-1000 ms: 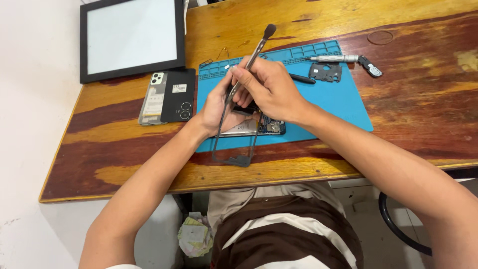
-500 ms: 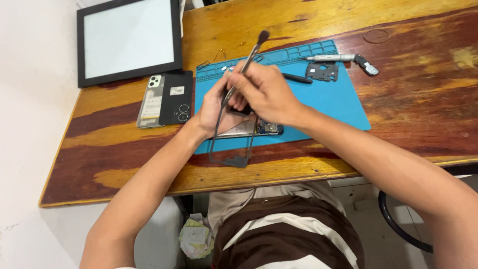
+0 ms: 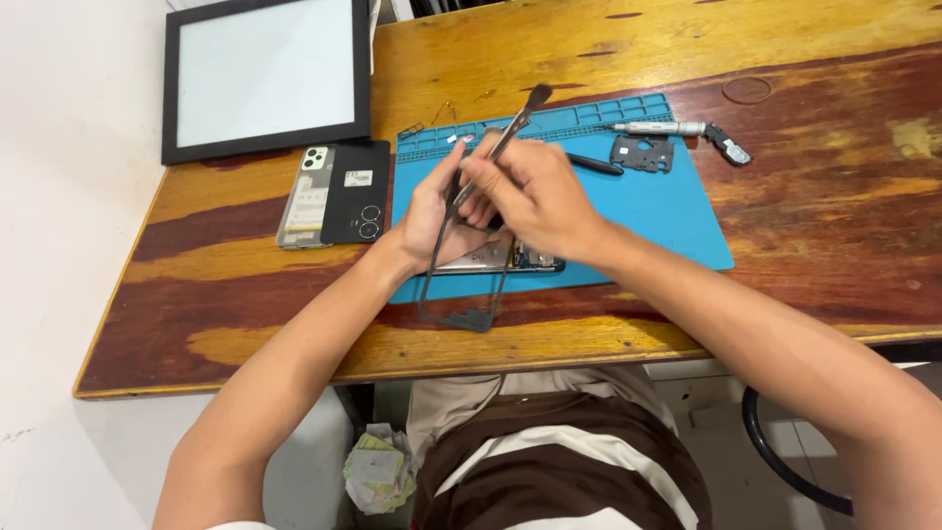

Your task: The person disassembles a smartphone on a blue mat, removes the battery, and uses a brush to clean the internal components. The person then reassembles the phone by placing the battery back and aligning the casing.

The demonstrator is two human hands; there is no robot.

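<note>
Both hands meet over the blue mat: the left hand pinches a thin black frame, the right hand grips a slim tool against it. Prying seems underway; gentle leverage is needed.

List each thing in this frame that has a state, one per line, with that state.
Left hand: grips the thin frame, lifted off the phone.
Right hand: grips the tool, tilted, tip down between the hands.
Frame: raised at an angle, lower end over the table edge.
Tool: held, slanted.
Phone: opened, flat on the blue mat.
Two phones: lying back up, side by side.
Screwdriver: lying on the mat, untouched.
</note>
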